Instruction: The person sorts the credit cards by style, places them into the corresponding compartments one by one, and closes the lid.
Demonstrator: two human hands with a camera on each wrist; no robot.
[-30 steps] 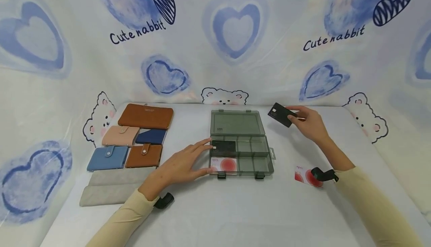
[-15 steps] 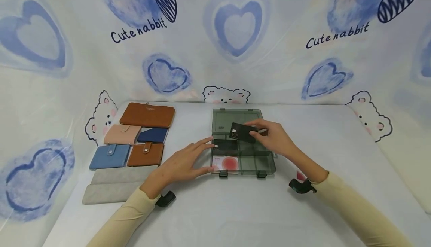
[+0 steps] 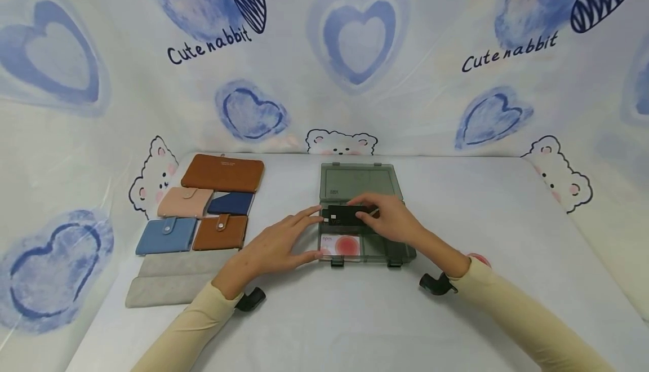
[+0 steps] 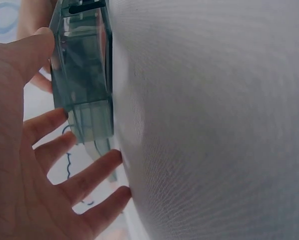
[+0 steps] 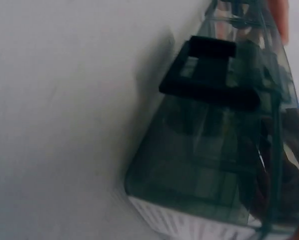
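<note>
A translucent green compartment box [image 3: 379, 248] lies on the white table with its lid [image 3: 361, 182] folded back. My right hand [image 3: 389, 217] pinches a black card [image 3: 343, 215] by its right end, over the back-left compartment. Beneath it, another black card with a chip shows only its left edge. In the front-left compartment lies a white card with a red circle [image 3: 341, 244]. My left hand [image 3: 276, 246] touches the box's left side with spread, fairly straight fingers. The left wrist view shows the thumb [image 4: 39, 45] and index fingertip at the box wall.
On the left lie a large brown wallet [image 3: 223, 173], a pink card holder [image 3: 185, 202], a navy one [image 3: 230, 203], a blue one [image 3: 165, 236], a smaller brown one [image 3: 220, 233] and a grey folded case [image 3: 177, 287]. A red-and-white card [image 3: 479, 259] is partly under my right forearm.
My right hand has carried the black card left from beyond the box's right side and lowered it over the back-left compartment. The left hand has stayed at the box.
</note>
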